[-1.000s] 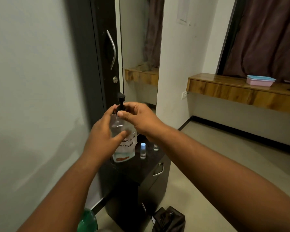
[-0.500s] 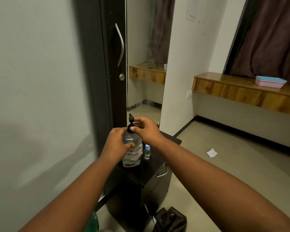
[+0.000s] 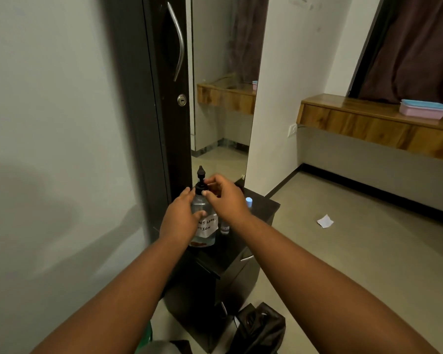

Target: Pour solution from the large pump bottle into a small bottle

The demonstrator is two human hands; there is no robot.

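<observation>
A clear large pump bottle [image 3: 205, 233] with a black pump head and a handwritten white label stands on a low black cabinet [image 3: 262, 209]. My left hand [image 3: 180, 215] grips the bottle's body from the left. My right hand [image 3: 225, 198] pinches the black collar under the pump head. Just right of the bottle stands a small bottle [image 3: 248, 201] with a light blue cap, mostly hidden behind my right hand. A tiny vial [image 3: 224, 228] stands below my right wrist.
A dark wardrobe door [image 3: 169, 98] with a metal handle and a tall mirror [image 3: 223, 98] rise behind the cabinet. A black bag [image 3: 258, 328] lies on the floor in front. A scrap of paper [image 3: 325, 221] lies on the floor; a wooden shelf [image 3: 368, 123] carries a pink box.
The view has pulled back from the cabinet, so the bottle looks smaller and lower. Both hands have stayed on the pump bottle, my right at its black collar.
</observation>
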